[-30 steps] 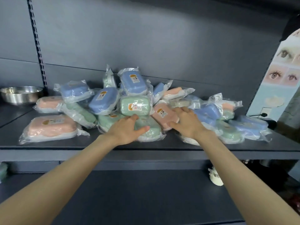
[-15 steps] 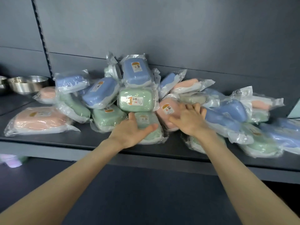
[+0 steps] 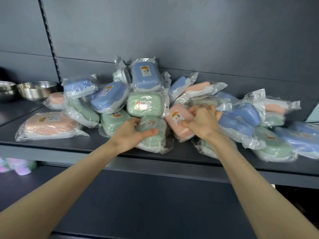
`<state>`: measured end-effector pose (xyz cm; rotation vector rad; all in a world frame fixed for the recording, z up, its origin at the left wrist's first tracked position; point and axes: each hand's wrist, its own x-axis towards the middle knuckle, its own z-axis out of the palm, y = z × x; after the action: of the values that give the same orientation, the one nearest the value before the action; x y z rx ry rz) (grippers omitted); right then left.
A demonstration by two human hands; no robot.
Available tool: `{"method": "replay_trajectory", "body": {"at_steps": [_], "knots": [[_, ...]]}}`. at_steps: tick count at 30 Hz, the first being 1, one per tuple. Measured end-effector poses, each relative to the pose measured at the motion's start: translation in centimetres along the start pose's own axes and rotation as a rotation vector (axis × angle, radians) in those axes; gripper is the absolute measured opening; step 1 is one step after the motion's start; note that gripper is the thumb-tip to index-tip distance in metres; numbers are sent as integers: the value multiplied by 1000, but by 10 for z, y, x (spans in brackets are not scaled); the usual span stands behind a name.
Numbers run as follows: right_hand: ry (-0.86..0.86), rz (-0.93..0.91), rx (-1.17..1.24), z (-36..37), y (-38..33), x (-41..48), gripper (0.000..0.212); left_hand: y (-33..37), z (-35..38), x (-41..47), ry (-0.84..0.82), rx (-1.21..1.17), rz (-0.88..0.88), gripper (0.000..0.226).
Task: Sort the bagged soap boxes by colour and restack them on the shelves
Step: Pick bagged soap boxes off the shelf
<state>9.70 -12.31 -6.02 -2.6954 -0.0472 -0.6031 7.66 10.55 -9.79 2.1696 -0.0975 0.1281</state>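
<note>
Wrapping left grip (image 3: 131,133) round the front mint-green plastic-bagged soap box (image 3: 156,141), pinching the pink plastic-bagged soap box (image 3: 182,132) in right grip (image 3: 202,121), down on the dark grey shelf (image 3: 51,145).

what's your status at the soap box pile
Left hand grips front green box. Right hand grips pink box beside it. Pile unsorted on shelf; upper green box and blue box stacked behind, may slide.
</note>
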Motion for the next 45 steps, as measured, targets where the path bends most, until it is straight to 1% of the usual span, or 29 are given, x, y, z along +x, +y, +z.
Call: {"method": "replay_trajectory", "body": {"at_steps": [4, 7, 9, 13, 15, 18, 19, 22, 23, 25, 27, 31, 33, 37, 40, 43, 44, 45], "knots": [[-53, 29, -156, -2, -5, -5, 63, 1, 0, -1, -24, -45, -16, 57], [-88, 53, -190, 0, -6, -8, 68, 0, 1, -3, -22, -88, -3, 52], [-55, 42, -177, 2, -7, -12, 69, -1, 2, -7, -8, -118, 17, 56], [8, 59, -40, 1, -9, -18, 66, 1, 2, -13, 14, -163, 20, 64], [37, 90, 28, -4, -10, -22, 65, 3, 1, -15, 12, -166, 22, 64], [79, 99, 53, -11, -9, -29, 67, 6, -2, -21, -16, -187, 18, 63], [99, 100, 66, -15, -9, -32, 68, 8, -3, -23, -27, -191, 14, 61], [148, 99, 144, -27, -11, -43, 69, 10, -7, -31, -48, -219, 20, 44], [157, 100, 142, -29, -12, -47, 69, 10, -7, -33, -49, -243, 25, 45], [152, 116, 136, -33, -15, -58, 70, 11, -10, -39, -49, -282, 38, 55], [135, 126, 190, -36, -20, -70, 70, 11, -12, -47, -46, -308, 50, 62], [164, 108, 376, -39, -32, -99, 64, 9, -23, -66, -30, -366, 105, 61], [183, 85, 445, -42, -42, -115, 61, 10, -30, -81, 20, -382, 128, 63], [223, 33, 580, -51, -60, -147, 53, 9, -48, -120, 107, -491, 151, 63], [246, 3, 709, -59, -73, -172, 46, 7, -62, -154, 139, -528, 189, 71], [234, -21, 783, -65, -85, -198, 46, 3, -78, -194, 157, -615, 181, 85], [223, -26, 813, -66, -90, -208, 48, 0, -83, -207, 154, -648, 173, 84], [206, -31, 858, -66, -94, -218, 49, -5, -88, -221, 153, -671, 175, 75]]}}
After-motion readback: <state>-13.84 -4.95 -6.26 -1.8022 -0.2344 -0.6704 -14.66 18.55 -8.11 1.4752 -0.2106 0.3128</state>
